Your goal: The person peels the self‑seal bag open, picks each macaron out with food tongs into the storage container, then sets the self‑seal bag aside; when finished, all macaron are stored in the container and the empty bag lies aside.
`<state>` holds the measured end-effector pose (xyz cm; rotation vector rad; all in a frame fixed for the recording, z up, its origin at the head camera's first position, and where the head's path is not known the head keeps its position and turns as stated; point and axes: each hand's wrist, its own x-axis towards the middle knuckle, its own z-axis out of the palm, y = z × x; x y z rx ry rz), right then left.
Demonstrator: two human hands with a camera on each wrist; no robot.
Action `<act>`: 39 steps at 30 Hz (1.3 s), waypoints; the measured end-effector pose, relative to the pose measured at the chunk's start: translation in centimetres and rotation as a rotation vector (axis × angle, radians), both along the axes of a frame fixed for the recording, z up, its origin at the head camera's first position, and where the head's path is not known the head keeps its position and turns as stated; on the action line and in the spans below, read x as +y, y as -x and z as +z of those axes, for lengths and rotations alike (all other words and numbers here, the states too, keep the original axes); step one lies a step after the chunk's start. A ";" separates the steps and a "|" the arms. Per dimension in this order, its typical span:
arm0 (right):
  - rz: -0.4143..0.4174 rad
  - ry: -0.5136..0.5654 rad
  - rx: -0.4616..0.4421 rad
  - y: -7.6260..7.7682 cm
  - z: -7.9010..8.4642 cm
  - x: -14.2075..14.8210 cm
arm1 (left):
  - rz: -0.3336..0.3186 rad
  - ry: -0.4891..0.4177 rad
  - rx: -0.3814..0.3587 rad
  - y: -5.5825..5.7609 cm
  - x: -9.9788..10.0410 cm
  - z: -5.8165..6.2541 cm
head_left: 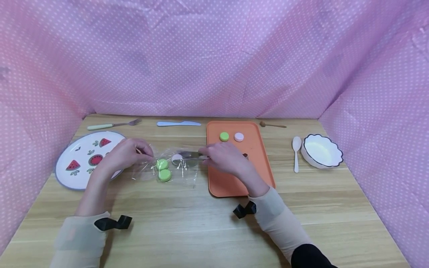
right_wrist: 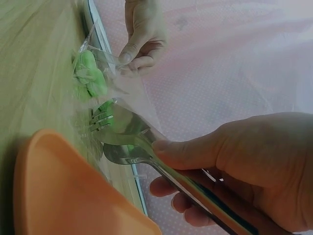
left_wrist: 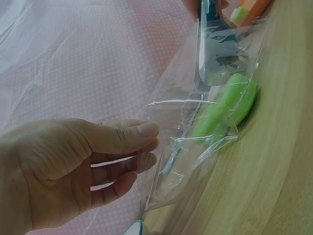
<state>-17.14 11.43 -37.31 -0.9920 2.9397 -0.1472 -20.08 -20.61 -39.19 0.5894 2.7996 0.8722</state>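
My left hand (head_left: 129,154) pinches one end of a clear plastic bag (left_wrist: 166,191) between thumb and fingers. Inside the bag, two green macarons (head_left: 163,169) lie side by side, and a pale pink macaron (head_left: 177,159) sits to their right. With my right hand (head_left: 224,156) I grip metal serving tongs (right_wrist: 166,171), one end forked and the other spoon-shaped. The ends of the tongs reach into the bag's right side, at the pale pink macaron. In the right wrist view the tongs' two ends stand slightly apart, overlapping the bag.
Under my right forearm lies an orange tray (head_left: 224,186) bearing a green macaron (head_left: 224,136), a pink one (head_left: 239,137) and a partly hidden brown piece. A watermelon plate (head_left: 68,178) is left. Fork (head_left: 100,127), knife (head_left: 177,123), small brown stick (head_left: 275,125), white spoon (head_left: 296,156) and scalloped bowl (head_left: 321,150) lie around.
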 end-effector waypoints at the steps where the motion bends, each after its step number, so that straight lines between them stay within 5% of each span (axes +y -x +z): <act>1: 0.000 0.003 -0.006 0.0 0.0 0.0 | -0.003 0.001 0.000 0.0 0.0 0.0; 11: -0.032 0.072 -0.081 -0.9 0.9 2.3 | -0.017 0.003 0.004 0.1 0.0 0.0; 22: -0.113 0.177 -0.031 -1.9 1.7 11.2 | -0.006 0.000 0.018 0.1 -0.1 -0.1; 28: -0.195 0.156 0.062 -2.5 1.8 15.7 | -0.030 0.003 0.025 0.2 -0.3 -0.2; 39: -0.266 0.120 0.051 -2.6 0.7 18.9 | -0.032 -0.002 0.027 0.2 -0.3 -0.4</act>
